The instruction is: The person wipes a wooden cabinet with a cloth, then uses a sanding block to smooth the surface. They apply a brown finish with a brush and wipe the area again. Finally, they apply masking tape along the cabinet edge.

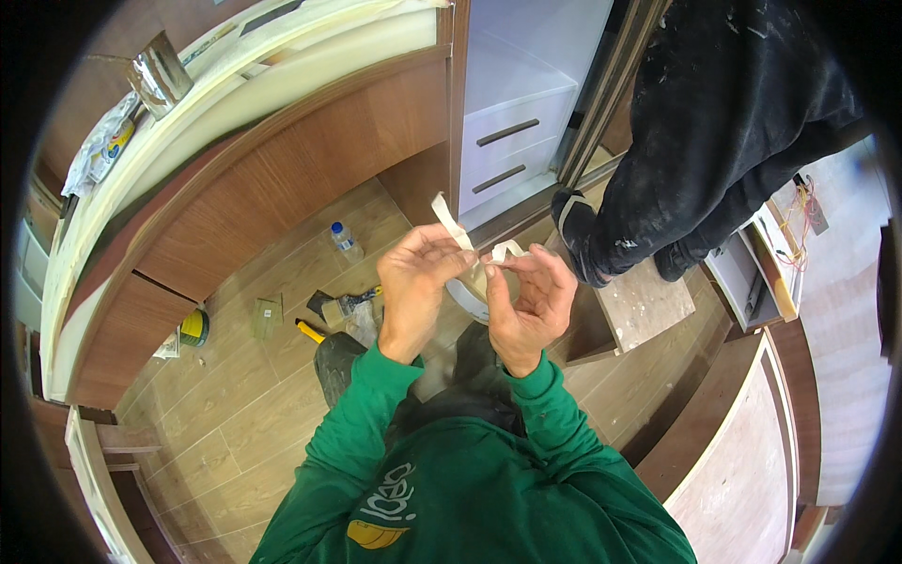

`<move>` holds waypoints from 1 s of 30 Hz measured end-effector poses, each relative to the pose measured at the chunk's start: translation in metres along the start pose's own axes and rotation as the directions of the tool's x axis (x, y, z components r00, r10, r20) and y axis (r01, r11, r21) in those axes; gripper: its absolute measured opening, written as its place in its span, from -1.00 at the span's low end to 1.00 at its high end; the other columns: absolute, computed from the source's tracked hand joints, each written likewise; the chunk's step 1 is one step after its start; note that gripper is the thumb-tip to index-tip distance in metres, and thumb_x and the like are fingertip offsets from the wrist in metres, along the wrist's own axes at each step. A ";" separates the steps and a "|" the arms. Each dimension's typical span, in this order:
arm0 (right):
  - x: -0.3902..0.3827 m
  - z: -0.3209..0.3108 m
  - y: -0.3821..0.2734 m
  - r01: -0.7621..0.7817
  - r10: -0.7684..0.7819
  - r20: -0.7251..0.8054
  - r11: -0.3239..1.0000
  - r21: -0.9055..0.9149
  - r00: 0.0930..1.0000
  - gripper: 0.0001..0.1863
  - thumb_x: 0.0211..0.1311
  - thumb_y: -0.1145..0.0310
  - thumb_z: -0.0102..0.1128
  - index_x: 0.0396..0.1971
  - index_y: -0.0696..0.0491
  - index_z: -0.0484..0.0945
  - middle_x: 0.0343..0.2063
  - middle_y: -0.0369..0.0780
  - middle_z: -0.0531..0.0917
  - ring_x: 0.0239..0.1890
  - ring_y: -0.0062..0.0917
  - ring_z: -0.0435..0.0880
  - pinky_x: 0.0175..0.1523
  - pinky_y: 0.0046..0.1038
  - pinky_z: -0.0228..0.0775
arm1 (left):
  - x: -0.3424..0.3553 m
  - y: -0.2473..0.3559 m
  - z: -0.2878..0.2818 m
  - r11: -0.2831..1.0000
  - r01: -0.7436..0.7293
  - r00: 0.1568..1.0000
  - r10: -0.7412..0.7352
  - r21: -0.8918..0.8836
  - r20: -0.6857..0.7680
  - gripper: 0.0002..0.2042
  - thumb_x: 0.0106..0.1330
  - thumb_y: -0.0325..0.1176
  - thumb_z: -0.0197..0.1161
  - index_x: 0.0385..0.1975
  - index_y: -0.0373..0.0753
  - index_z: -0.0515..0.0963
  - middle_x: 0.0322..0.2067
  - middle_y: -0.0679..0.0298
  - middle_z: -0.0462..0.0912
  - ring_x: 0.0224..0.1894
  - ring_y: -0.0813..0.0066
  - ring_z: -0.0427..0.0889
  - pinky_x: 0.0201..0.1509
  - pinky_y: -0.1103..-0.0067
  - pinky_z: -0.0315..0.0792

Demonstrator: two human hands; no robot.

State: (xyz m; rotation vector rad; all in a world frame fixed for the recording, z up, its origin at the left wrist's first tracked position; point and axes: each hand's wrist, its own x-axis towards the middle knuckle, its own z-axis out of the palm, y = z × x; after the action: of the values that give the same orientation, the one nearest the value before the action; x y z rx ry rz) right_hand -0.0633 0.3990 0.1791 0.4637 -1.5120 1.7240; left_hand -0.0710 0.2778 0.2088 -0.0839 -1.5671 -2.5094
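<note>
Both my hands are raised in front of me, close together at the middle of the view. A narrow strip of cream tape rises from between the pinched thumb and fingers of my left hand. My right hand pinches another bent part of pale tape just beside it. I cannot tell whether the two parts are one piece. Below and partly behind my hands shows a white round rim, mostly hidden.
A person in dark dusty trousers stands on a wooden step box at the right. On the floor lie a water bottle, a yellow-handled tool and a dark green tin. A metal can stands on the curved wooden unit.
</note>
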 end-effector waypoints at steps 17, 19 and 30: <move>-0.004 -0.006 -0.006 -0.085 0.091 -0.057 0.991 0.103 0.994 -0.36 0.13 0.85 0.26 0.19 0.17 0.28 -0.18 -0.13 0.62 -0.14 -0.34 0.75 0.06 -0.36 0.66 | 0.007 -0.003 -0.003 0.977 0.147 0.980 -0.164 -0.155 -0.109 -0.75 0.25 -0.68 0.26 -0.07 -0.43 0.57 -0.22 0.16 0.68 -0.13 0.36 0.72 -0.04 0.49 0.63; -0.004 -0.006 -0.007 -0.081 0.088 -0.055 0.990 0.119 0.995 -0.36 0.12 0.85 0.26 0.20 0.16 0.28 -0.18 -0.13 0.62 -0.14 -0.34 0.75 0.05 -0.36 0.66 | 0.007 -0.004 -0.004 0.975 0.137 0.980 -0.160 -0.176 -0.122 -0.75 0.25 -0.68 0.25 -0.08 -0.43 0.57 -0.23 0.16 0.68 -0.14 0.34 0.72 -0.02 0.48 0.63; -0.007 -0.007 -0.004 -0.237 0.236 0.025 0.954 0.184 0.971 -0.39 0.14 0.81 0.27 0.19 0.17 0.29 -0.21 -0.15 0.65 -0.15 -0.44 0.73 0.03 -0.43 0.60 | 0.016 -0.013 -0.053 0.982 -0.109 0.937 0.049 -0.157 -0.346 -0.77 0.29 -0.64 0.23 -0.06 -0.41 0.55 -0.12 0.13 0.65 -0.08 0.37 0.68 0.04 0.45 0.62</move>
State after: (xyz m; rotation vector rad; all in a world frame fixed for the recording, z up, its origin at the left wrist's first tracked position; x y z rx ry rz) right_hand -0.0545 0.4031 0.1759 0.3915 -1.4622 2.0643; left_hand -0.0863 0.2341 0.1759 0.2471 -1.1845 -2.4305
